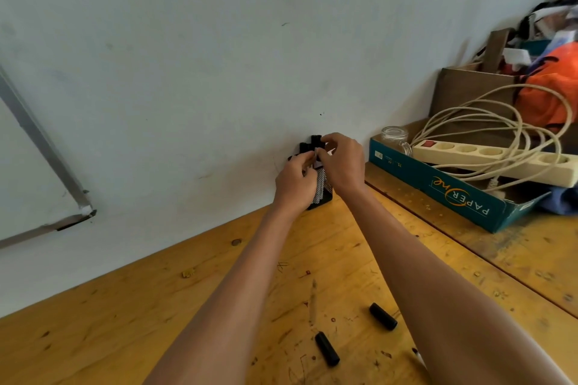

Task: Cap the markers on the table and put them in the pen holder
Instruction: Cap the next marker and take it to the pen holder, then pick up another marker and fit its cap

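A black mesh pen holder [319, 194] stands against the wall at the back of the wooden table [156, 306]. Capped markers [314, 141] stick out of its top. My left hand [295, 180] curls around the holder's left side and rim. My right hand [342, 159] pinches a white-bodied marker [317, 162] at the holder's mouth. Near the front edge lie two loose black caps [383, 316] [327, 348]. A pale uncapped marker [312, 303] lies between my forearms. A second marker's tip [417, 353] peeks out beside my right arm, the rest hidden.
A teal cardboard box lid [438, 184] at the right holds a cream power strip [488, 156] with coiled cable and a glass jar [394, 135]. Behind it are a brown box [469, 87] and orange fabric [553, 94]. A whiteboard corner [47, 166] hangs at left.
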